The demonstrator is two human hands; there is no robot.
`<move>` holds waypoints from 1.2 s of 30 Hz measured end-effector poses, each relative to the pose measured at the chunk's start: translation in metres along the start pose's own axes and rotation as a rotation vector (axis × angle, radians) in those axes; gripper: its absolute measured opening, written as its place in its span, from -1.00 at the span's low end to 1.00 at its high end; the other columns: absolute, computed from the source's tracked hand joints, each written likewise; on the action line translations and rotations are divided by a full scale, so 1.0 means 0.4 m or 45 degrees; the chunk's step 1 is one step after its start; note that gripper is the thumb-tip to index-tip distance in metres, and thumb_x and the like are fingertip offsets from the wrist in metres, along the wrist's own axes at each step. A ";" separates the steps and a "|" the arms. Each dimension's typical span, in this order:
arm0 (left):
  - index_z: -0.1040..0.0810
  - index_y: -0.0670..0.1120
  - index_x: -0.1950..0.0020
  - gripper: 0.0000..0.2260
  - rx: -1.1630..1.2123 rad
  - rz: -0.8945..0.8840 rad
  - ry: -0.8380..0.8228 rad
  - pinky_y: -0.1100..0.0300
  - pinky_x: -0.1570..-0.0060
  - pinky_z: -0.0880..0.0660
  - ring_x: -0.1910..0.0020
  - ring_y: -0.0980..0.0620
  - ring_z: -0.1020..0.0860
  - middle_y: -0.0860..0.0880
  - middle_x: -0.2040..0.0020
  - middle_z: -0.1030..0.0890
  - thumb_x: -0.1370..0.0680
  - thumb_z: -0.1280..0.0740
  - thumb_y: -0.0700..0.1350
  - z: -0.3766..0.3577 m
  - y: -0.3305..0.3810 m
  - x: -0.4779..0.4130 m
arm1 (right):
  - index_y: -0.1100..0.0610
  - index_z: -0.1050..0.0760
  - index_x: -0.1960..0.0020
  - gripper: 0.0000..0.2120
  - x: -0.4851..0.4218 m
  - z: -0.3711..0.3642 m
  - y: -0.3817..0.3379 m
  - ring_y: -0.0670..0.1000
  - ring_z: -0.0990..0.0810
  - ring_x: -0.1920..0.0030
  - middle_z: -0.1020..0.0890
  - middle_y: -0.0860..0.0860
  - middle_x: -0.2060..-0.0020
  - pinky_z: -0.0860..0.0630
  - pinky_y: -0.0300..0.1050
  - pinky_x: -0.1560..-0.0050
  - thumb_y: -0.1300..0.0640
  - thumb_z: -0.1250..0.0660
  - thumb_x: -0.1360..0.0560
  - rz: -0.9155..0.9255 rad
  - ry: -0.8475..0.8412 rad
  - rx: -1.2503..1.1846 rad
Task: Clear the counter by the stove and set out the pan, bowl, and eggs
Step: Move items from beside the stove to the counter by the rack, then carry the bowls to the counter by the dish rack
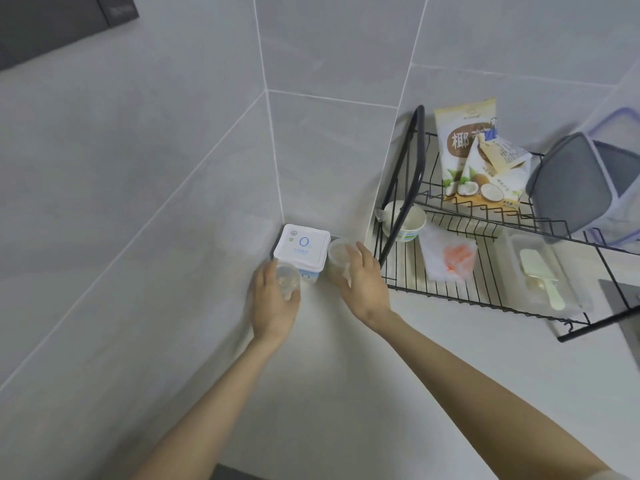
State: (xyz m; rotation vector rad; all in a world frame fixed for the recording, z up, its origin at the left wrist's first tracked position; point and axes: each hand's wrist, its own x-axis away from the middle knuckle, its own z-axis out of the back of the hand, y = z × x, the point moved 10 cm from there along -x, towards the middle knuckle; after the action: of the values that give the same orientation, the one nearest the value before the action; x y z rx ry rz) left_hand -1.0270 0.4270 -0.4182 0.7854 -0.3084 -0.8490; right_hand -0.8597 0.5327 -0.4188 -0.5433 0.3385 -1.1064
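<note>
Two hands work at the back corner of the counter (346, 393), where the tiled walls meet. This is the head view.

- Left hand (273, 303): curled round a small clear cup (287, 277).
- Right hand (363, 282): gripping a second clear cup (337, 258) from above.
- Both cups flank a white square tub (301, 251) and sit just beside it, probably grouped there to free the counter's open middle.
- Cups: cloudy, with pale contents that are blurred.
- Wire rack (485, 299): along the counter's right edge.
- Pan, eggs — not in view.

Grey tiled walls (173, 133) with white grout meet in a corner. A pale tabletop (346, 393) lies below. A dark cabinet (52, 22) hangs upper left.
</note>
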 end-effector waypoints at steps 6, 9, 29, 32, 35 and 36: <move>-0.30 -0.09 -0.44 -0.51 0.085 -0.184 -0.057 0.20 -0.20 -0.31 -0.34 -0.02 -0.38 -0.01 -0.37 -0.43 -0.52 -0.30 -0.23 0.029 0.128 0.090 | -0.01 -0.40 -0.32 -0.63 0.127 0.133 0.026 0.06 -0.51 -0.19 -0.53 -0.06 -0.23 -0.52 -0.03 -0.03 0.14 -0.22 -0.52 0.043 0.082 -0.021; -0.39 -0.09 -0.33 -0.61 0.177 -0.248 -0.179 0.25 -0.07 -0.36 -0.18 -0.01 -0.50 0.06 -0.15 -0.55 -0.51 -0.30 -0.26 0.000 0.182 0.134 | -0.04 -0.44 -0.27 -0.66 0.177 0.173 0.086 0.01 -0.56 -0.11 -0.59 -0.12 -0.15 -0.51 -0.06 -0.02 0.15 -0.23 -0.51 -0.061 0.075 -0.070; -0.42 0.04 -0.34 -0.62 0.120 -0.817 -1.052 0.24 -0.08 -0.41 -0.06 0.07 -0.51 0.05 -0.21 -0.52 -0.53 -0.29 -0.15 -0.529 0.858 0.827 | -0.17 -0.48 -0.15 -0.71 0.959 0.739 0.770 -0.03 -0.62 0.07 -0.63 -0.20 -0.01 -0.56 -0.04 -0.01 0.07 -0.25 -0.46 -0.741 0.605 -0.228; -0.42 0.02 -0.35 -0.62 0.127 -0.902 -1.122 0.20 -0.12 -0.43 -0.12 0.03 -0.52 0.04 -0.23 -0.52 -0.53 -0.29 -0.16 -0.585 0.959 0.973 | -0.08 -0.50 -0.20 -0.63 1.104 0.820 0.843 -0.04 -0.61 0.08 -0.62 -0.14 -0.11 -0.55 -0.03 -0.05 0.18 -0.23 -0.44 -0.788 0.664 -0.204; -0.43 0.02 -0.34 -0.61 0.151 -1.013 -1.198 0.17 -0.11 -0.45 -0.11 0.02 -0.53 0.04 -0.24 -0.53 -0.52 -0.30 -0.17 -0.634 1.071 1.131 | -0.01 -0.49 -0.24 -0.64 1.258 0.904 0.901 -0.09 -0.59 0.07 -0.58 -0.13 -0.17 -0.53 -0.09 -0.02 0.23 -0.23 -0.47 -0.828 0.763 -0.171; -0.44 0.01 -0.34 -0.61 0.158 -1.046 -1.225 0.18 -0.10 -0.44 -0.10 0.02 -0.53 0.03 -0.23 -0.53 -0.51 -0.30 -0.17 -0.645 1.103 1.175 | 0.00 -0.49 -0.23 -0.65 1.300 0.927 0.915 -0.08 -0.58 0.07 -0.59 -0.11 -0.17 -0.53 -0.10 -0.01 0.22 -0.24 -0.48 -0.837 0.800 -0.170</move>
State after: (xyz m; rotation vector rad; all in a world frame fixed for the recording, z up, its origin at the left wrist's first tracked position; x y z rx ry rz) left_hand -0.3447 0.3736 -0.3003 0.5541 -0.9234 -1.9914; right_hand -0.1779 0.2742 -0.3184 -0.4185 0.8199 -1.9030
